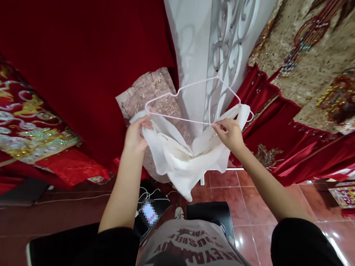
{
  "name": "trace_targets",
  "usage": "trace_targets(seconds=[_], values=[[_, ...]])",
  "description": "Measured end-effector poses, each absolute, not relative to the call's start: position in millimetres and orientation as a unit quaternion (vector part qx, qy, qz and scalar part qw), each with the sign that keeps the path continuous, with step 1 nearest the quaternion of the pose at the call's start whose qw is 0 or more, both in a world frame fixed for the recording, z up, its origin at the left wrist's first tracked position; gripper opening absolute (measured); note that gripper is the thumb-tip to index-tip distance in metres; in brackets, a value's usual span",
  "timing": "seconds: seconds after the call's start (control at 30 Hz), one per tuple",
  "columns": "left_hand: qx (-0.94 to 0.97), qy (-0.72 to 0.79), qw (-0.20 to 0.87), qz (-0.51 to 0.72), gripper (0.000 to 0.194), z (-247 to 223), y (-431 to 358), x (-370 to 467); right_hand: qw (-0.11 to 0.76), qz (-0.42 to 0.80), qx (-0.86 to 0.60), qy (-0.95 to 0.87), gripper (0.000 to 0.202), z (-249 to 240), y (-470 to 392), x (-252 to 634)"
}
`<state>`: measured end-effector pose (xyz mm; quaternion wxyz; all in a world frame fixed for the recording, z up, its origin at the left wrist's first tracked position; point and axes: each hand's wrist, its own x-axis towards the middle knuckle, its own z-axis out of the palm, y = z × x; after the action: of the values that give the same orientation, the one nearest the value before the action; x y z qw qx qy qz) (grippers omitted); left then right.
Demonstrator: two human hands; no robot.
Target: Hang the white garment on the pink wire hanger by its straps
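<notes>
The clock's centre is the middle of the view. A pale pink hanger [182, 119] lies across this middle, its peak toward 12 o'clock. The white garment [179, 162] hangs below it, and one loop passes around the hanger's end at 2 o'clock.

Room for moving is narrow at the upper side: red cloth [104, 40] fills 10 o'clock, beaded gold cloth [301, 76] stands at 2 o'clock, and the white metal scrollwork [215, 17] is just behind the peak, toward 12; whether they touch, I cannot tell. The hanger's left corner overlaps a patterned pink cloth [159, 80]. More open space is at 4 o'clock, over the tiled floor [248, 194]. The garment's lowest tip points toward 5 o'clock.

At 9 o'clock, the left hand [139, 131] is nearly closed, its fingers gripping the garment's edge. At 3 o'clock, the right hand [229, 134] has thumb and forefinger pinched at the hanger's lower bar, the other fingers loosely curled.
</notes>
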<state>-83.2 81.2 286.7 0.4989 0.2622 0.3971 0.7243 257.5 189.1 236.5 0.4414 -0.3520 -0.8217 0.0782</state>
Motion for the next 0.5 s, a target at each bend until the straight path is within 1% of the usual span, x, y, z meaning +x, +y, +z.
trace_targets(seconds=[0.07, 0.17, 0.2, 0.27, 0.37, 0.43, 0.5], values=[[0.233, 0.402, 0.530, 0.709, 0.018, 279.8, 71.1, -62.1, 0.452, 0.100, -0.345, -0.817, 0.066, 234.7, 185.6, 247.2], [0.246, 0.382, 0.543, 0.707, 0.034, 283.9, 64.2, -32.2, 0.461, 0.104, -0.355, -0.807, 0.066, 232.4, 184.0, 236.9], [0.256, 0.376, 0.537, 0.710, 0.035, 287.7, 64.4, -24.3, 0.463, 0.097, -0.361, -0.803, 0.065, 232.0, 184.4, 235.5], [0.270, 0.366, 0.523, 0.721, 0.030, 295.6, 68.2, -11.3, 0.468, 0.079, -0.371, -0.798, 0.063, 232.0, 185.1, 236.0], [0.273, 0.361, 0.514, 0.729, 0.023, 302.9, 79.0, 5.1, 0.463, 0.064, -0.373, -0.801, 0.054, 233.4, 183.6, 243.3], [0.276, 0.366, 0.500, 0.735, 0.025, 303.8, 85.6, 15.1, 0.466, 0.055, -0.361, -0.806, 0.044, 233.4, 181.5, 251.9], [0.280, 0.378, 0.476, 0.743, 0.030, 303.1, 89.8, 23.0, 0.500, 0.017, -0.364, -0.785, 0.032, 230.1, 181.4, 262.7]])
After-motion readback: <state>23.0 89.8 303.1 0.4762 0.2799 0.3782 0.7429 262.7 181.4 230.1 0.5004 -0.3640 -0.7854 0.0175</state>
